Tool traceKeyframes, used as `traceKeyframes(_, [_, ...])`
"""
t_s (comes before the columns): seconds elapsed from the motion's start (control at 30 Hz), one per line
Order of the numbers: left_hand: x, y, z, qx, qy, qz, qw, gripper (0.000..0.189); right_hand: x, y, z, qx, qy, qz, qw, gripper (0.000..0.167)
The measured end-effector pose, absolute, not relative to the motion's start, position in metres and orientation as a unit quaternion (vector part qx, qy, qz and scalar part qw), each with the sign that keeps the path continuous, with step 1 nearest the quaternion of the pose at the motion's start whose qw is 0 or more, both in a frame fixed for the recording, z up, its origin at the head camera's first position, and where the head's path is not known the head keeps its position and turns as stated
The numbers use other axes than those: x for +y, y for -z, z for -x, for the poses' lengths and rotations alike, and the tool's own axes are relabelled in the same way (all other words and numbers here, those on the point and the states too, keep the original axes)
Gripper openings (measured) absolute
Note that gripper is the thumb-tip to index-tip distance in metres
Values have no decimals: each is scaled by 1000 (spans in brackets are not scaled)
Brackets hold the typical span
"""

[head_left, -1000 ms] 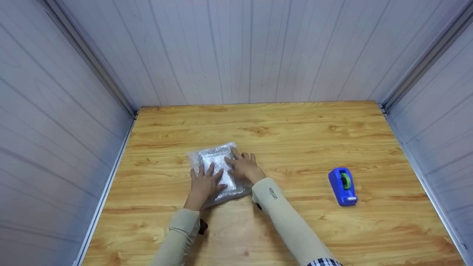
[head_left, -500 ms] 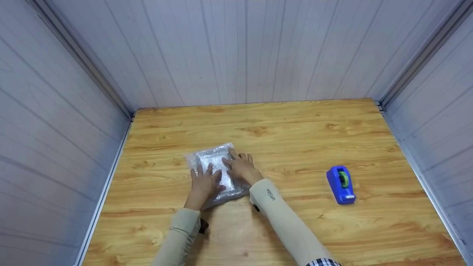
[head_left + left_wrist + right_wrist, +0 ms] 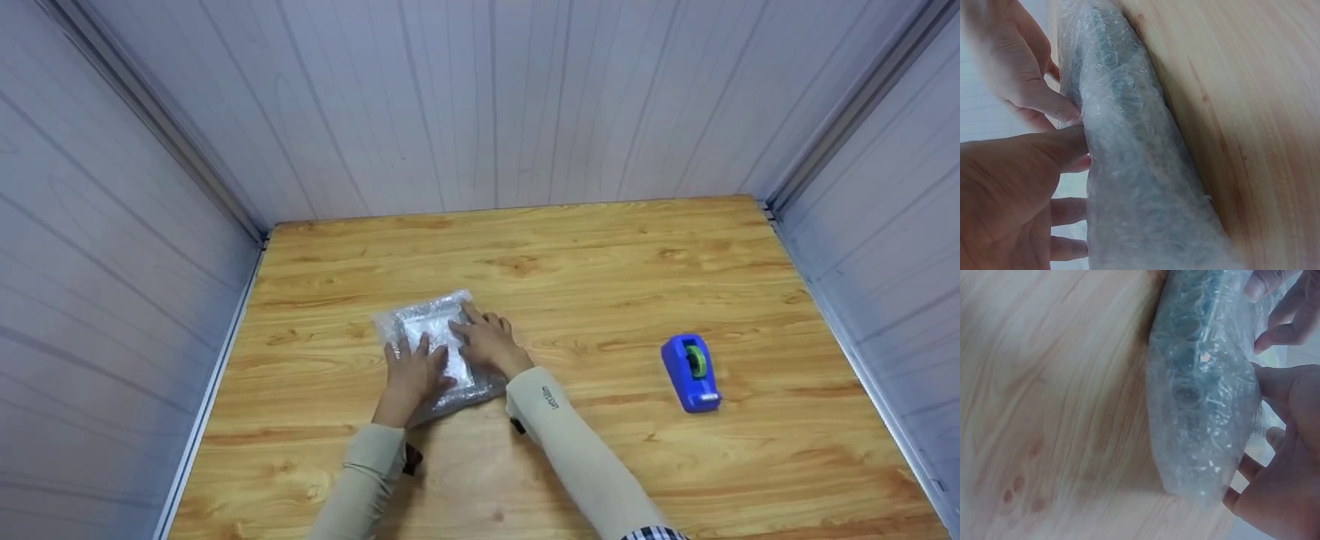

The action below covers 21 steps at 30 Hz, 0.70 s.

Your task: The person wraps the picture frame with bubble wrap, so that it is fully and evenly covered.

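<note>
A flat rectangular thing with a pale, frame-like border lies on the table, wrapped in clear bubble wrap [image 3: 456, 366]. What it is cannot be made out through the wrap. My left hand [image 3: 411, 375] rests on the near left part of the parcel with its fingers spread. On the right side, my right hand [image 3: 489, 343] presses on the top, fingers stretched toward the far edge. Both wrist views show the puffy side of the bubble wrap [image 3: 1129, 152], with fingertips of each hand touching its upper surface. Neither hand grips the parcel.
A blue tape dispenser [image 3: 691, 375] with a green roll stands to the right on the wood-grain table [image 3: 585, 262]. Pale panel walls [image 3: 495, 105] enclose the table at the back and on both sides.
Both hands stay on the bubble-wrapped parcel with hardly any movement. The head view has shifted slightly, so the whole scene sits a little further left.
</note>
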<state>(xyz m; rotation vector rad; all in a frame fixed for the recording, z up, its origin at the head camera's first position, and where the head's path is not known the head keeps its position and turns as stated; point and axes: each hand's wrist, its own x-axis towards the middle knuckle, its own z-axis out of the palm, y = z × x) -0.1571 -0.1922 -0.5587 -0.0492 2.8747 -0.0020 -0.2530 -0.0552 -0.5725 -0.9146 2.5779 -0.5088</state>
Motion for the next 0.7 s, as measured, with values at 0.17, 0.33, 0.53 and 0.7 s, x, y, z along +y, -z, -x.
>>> traceKeyframes(0.17, [-193,560,157,991,-11,24,135,64,-56,573,253,912,179,322,178,54])
traceKeyframes(0.33, [-191,559,158,991,-2,24,134,65,-54,575,253,911,185,318,187,55])
traceKeyframes(0.53, [-190,557,158,989,9,21,148,65,-53,579,251,909,206,314,180,54])
traceKeyframes(0.7, [-192,557,158,990,9,22,142,64,-52,585,248,905,235,315,164,50])
